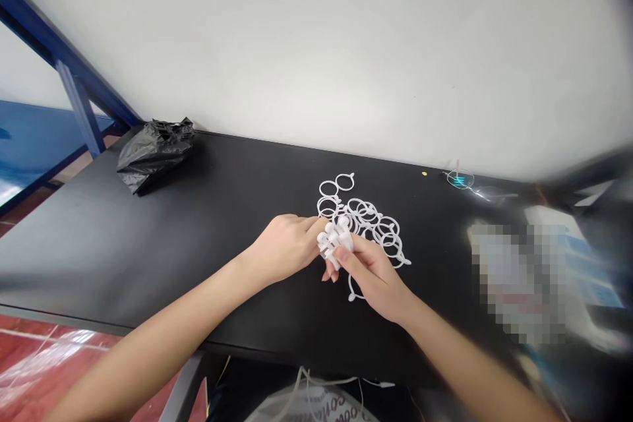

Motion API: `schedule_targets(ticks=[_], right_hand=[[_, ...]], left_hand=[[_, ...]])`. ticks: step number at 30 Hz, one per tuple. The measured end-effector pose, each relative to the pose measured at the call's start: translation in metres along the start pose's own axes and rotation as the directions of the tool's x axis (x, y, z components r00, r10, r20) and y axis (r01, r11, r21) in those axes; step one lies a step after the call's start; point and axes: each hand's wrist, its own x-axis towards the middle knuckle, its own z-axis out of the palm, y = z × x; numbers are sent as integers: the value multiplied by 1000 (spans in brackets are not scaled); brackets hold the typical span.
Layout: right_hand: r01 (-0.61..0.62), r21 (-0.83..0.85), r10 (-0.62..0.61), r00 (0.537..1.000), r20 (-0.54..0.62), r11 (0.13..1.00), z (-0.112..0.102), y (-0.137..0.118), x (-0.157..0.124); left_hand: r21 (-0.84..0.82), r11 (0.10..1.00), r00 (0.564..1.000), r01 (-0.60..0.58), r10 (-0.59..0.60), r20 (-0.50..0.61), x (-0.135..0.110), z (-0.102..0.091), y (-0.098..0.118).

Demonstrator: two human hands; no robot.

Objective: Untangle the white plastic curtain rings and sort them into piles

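Observation:
A bunch of white plastic pieces (335, 237) with rounded, knob-like ends is held between both hands over the black table. My right hand (378, 277) is closed on the bunch from the right, its thumb pressing on the front. From the left, my left hand (289, 247) reaches to the same bunch, fingers curled behind it and partly hidden. Just beyond the hands lies a loose pile of thin white plastic rings (388, 227), each with a small knob. One more white ring (351, 295) shows partly below my right hand.
A crumpled black plastic bag (158, 151) lies at the table's (222, 171) back left corner. Clear packaging (459, 179) rests near the wall at the back right. Blurred white-and-blue packages (576, 250) are on the right. A printed plastic bag (316, 402) sits below the front edge.

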Motion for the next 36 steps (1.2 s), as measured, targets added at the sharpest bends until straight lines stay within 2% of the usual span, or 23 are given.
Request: schedule_targets(ticks=[3, 6, 8, 12, 15, 21, 25, 27, 29, 33, 36], right_hand=[[13, -26, -13, 1000, 5, 1000, -1, 0, 0], [43, -62, -43, 999, 5, 997, -1, 0, -3], [86, -95, -85, 996, 15, 992, 0, -1, -5], [166, -190, -165, 986, 21, 968, 1, -3, -8], [143, -148, -140, 990, 30, 979, 0, -4, -6], [10, -41, -6, 995, 99, 999, -4, -2, -1], [-5, -2, 5, 992, 123, 1000, -3, -2, -1], [19, -4, -18, 995, 95, 1000, -1, -1, -1], [41, -23, -39, 996, 77, 999, 1, 0, -1], [41, 1, -41, 995, 91, 999, 2, 1, -1], [0, -39, 4, 996, 95, 999, 0, 1, -2]], left_hand=[[63, 996, 998, -59, 57, 21, -2, 3, -1], [25, 998, 996, -62, 60, 72, -3, 2, -3], [-96, 994, 991, -50, 61, 115, -2, 0, -5], [-403, 910, 985, 95, -28, 169, 1, -6, -7], [-535, 838, 985, 104, -14, 170, 3, -7, -7], [-564, 812, 982, 150, -55, 182, -1, -5, -5], [-635, 761, 987, 134, -46, 153, -2, 0, -1], [-623, 770, 987, 138, -51, 155, -2, 1, 0], [-551, 829, 992, 94, -31, 123, -2, 3, 0], [-269, 961, 997, -64, 71, 15, -3, 4, -4], [-138, 981, 991, -137, 135, -23, -4, 5, -7]])
